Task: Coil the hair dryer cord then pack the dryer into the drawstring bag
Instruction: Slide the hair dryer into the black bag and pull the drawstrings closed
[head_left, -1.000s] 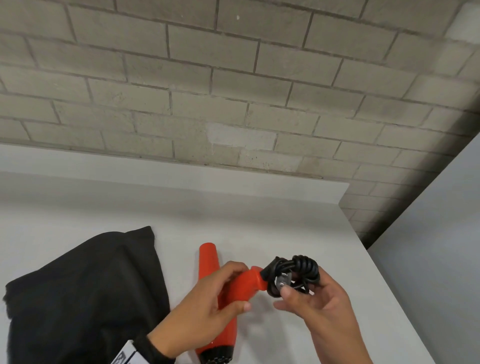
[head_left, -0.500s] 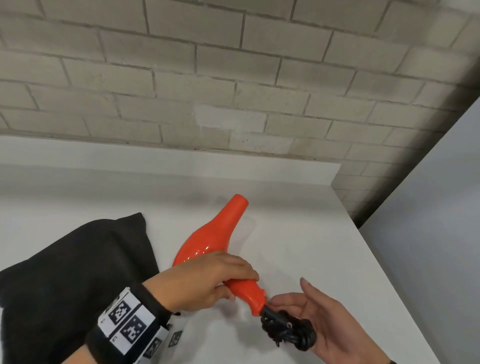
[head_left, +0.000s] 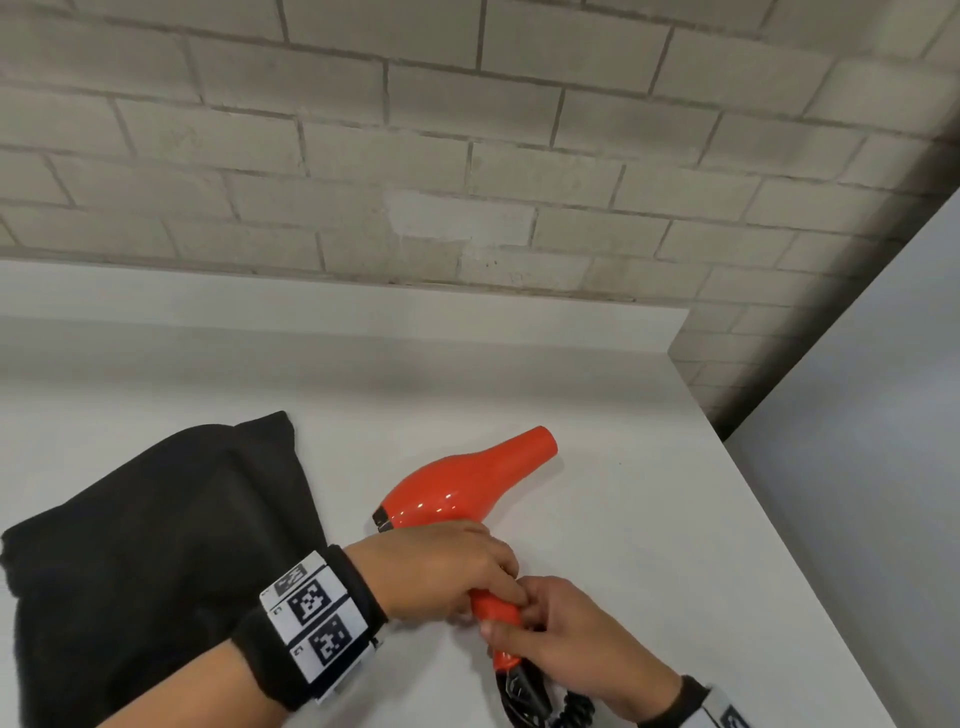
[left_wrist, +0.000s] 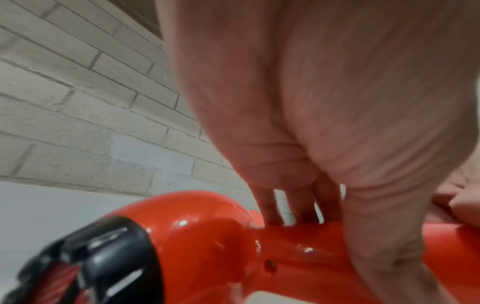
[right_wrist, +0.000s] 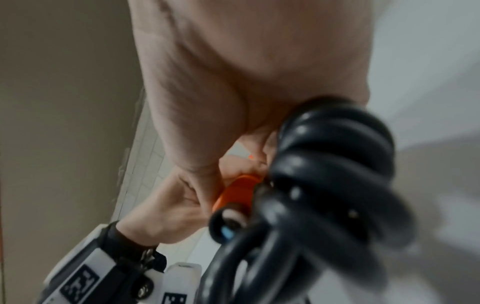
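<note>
An orange-red hair dryer (head_left: 462, 486) lies low over the white table (head_left: 649, 519), nozzle pointing up and to the right. My left hand (head_left: 457, 577) grips the upper part of its handle; the left wrist view shows the fingers (left_wrist: 272, 207) on the handle beside the dryer (left_wrist: 207, 236). My right hand (head_left: 561, 634) grips the handle's lower end. The coiled black cord (head_left: 540, 704) bunches under that palm and fills the right wrist view as cord (right_wrist: 324, 174). The black drawstring bag (head_left: 156, 545) lies flat to the left.
A grey brick wall (head_left: 467, 156) runs behind the table. The table's right edge sits close to a plain grey panel (head_left: 857, 467). Bare table surface stretches behind the dryer and the bag.
The dryer has swung so its nozzle points right and has come lower. My right hand, open beneath the cord bundle before, now wraps the handle's end.
</note>
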